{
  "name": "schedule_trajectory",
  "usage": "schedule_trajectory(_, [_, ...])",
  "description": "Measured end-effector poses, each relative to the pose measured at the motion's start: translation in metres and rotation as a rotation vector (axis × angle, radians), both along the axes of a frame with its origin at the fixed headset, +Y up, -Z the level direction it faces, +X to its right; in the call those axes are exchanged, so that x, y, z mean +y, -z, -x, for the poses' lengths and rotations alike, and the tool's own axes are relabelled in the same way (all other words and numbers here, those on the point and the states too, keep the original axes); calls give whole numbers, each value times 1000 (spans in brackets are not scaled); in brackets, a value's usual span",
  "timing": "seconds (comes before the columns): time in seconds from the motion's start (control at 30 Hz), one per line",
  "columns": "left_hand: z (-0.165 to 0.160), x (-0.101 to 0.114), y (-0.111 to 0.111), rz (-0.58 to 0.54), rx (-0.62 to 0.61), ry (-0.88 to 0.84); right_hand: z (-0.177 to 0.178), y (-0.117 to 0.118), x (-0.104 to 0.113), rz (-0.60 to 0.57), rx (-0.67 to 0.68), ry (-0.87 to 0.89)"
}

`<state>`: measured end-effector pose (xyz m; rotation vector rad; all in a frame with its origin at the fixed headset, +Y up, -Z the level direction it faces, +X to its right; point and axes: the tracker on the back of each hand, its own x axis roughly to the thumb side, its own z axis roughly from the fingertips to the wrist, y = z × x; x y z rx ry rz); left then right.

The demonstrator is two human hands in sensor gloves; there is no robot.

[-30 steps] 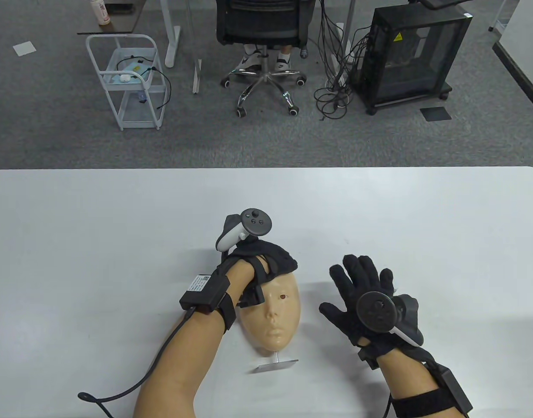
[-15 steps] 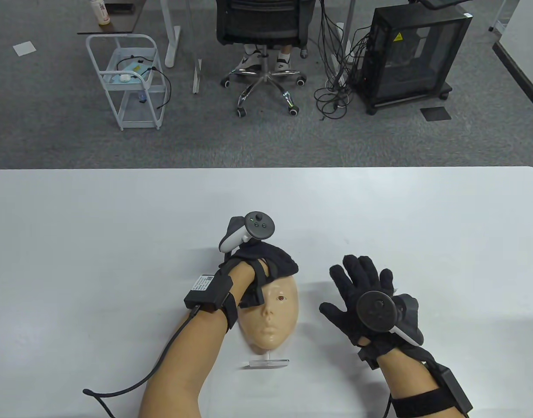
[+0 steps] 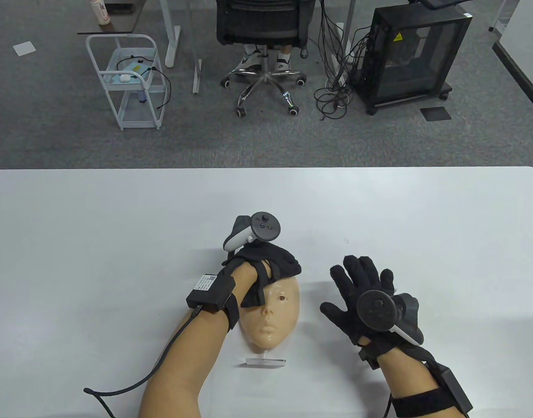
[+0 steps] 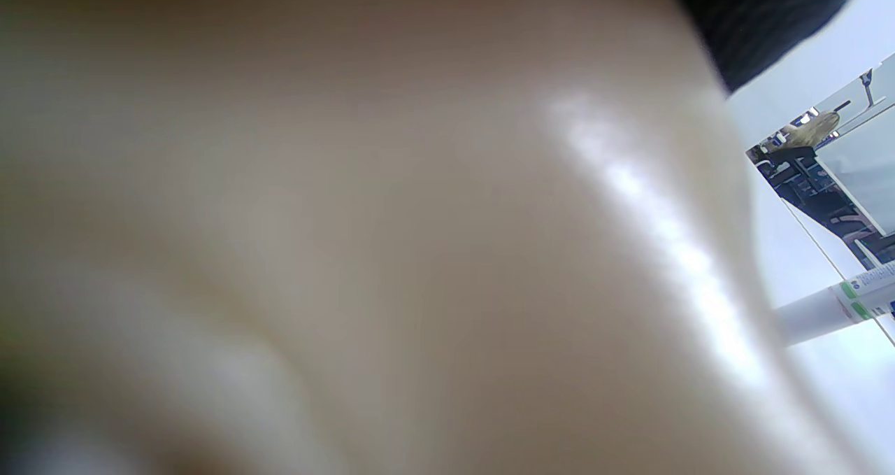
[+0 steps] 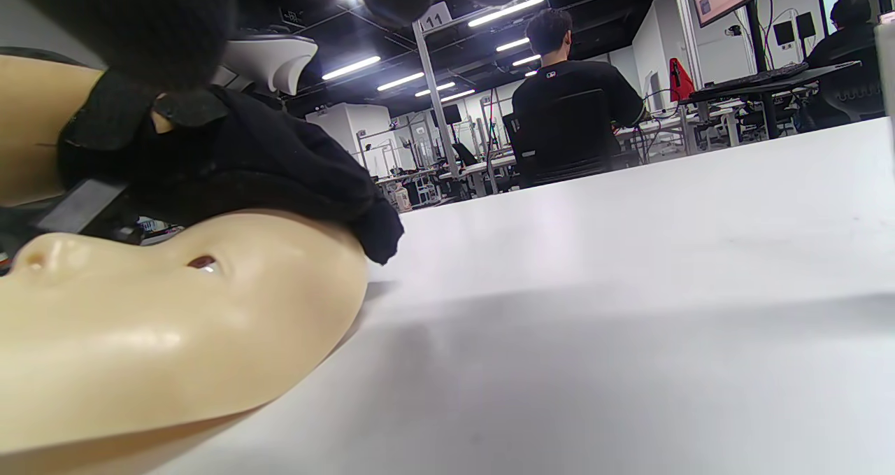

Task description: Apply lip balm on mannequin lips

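Observation:
A beige mannequin face (image 3: 276, 314) lies face up on the white table (image 3: 118, 244), lips (image 3: 266, 335) toward me, on a thin rod with a flat base plate (image 3: 265, 361). My left hand (image 3: 277, 264) grips its forehead from above. The face fills the left wrist view (image 4: 349, 251). My right hand (image 3: 361, 281) rests flat on the table to the right of the face, fingers spread, holding nothing. A white tube with green bands (image 4: 839, 301) shows beyond the face in the left wrist view; it does not show in the table view.
Beyond the table's far edge stand a white wire cart (image 3: 127, 82), an office chair (image 3: 264, 26) and a black cabinet (image 3: 412, 56). The right wrist view shows the face (image 5: 140, 335) under my left hand (image 5: 266, 160).
My left hand has shifted a little to the right on the forehead. The face has turned slightly and its base plate has slid left. My right hand has not moved.

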<state>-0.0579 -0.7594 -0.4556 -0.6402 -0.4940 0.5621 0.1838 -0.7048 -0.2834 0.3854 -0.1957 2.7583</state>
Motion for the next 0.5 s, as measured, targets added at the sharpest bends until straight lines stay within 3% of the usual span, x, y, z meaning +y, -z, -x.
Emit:
schedule_trajectory(0.3, [11, 5, -3, -35, 50, -30, -1, 0, 0, 1, 3, 0])
schedule_trajectory(0.5, [41, 50, -27, -379, 152, -61, -8, 0, 5, -18, -21, 16])
